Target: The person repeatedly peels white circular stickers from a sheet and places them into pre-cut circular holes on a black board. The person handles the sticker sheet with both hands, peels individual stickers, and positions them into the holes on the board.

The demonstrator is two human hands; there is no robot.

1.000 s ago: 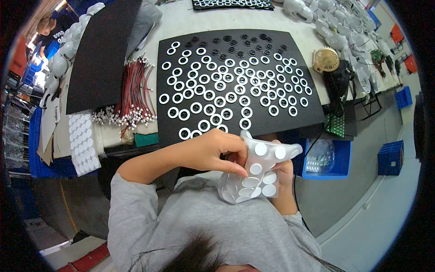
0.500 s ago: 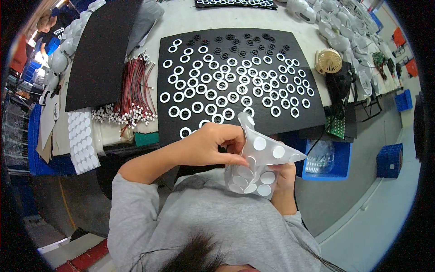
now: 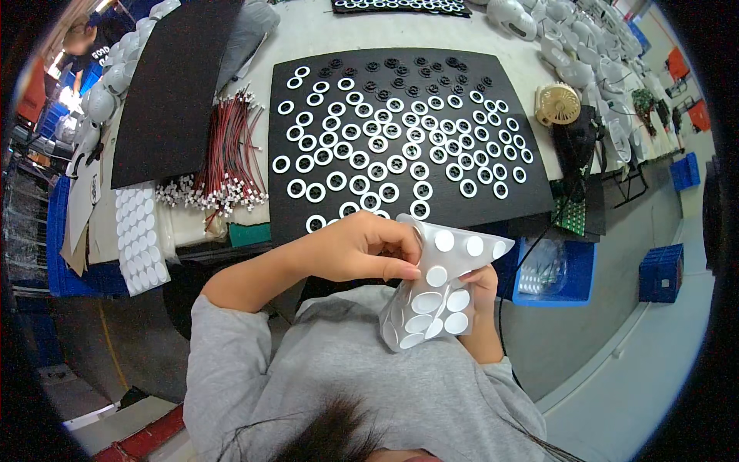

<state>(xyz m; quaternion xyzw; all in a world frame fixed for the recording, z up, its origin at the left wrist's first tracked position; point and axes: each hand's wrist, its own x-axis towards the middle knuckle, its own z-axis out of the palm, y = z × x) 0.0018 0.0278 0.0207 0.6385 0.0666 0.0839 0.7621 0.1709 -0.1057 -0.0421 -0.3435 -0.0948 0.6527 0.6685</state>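
- Sticker sheet (image 3: 454, 264), curled, white dots: held on the near side of the black board (image 3: 531, 192).
- Left hand (image 3: 368, 250): grip pinching the sheet's left edge.
- Right hand (image 3: 483, 296): grip grasping the sheet's right side.
- Counter (image 3: 385, 35): carries the board, with white-rimmed discs (image 3: 419, 171) on it.
- Red-and-black wires (image 3: 229, 150): left of the board.

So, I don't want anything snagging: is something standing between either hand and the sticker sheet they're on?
Nothing visible. The left hand is at the left edge of the sheet, and the right hand holds its right side.
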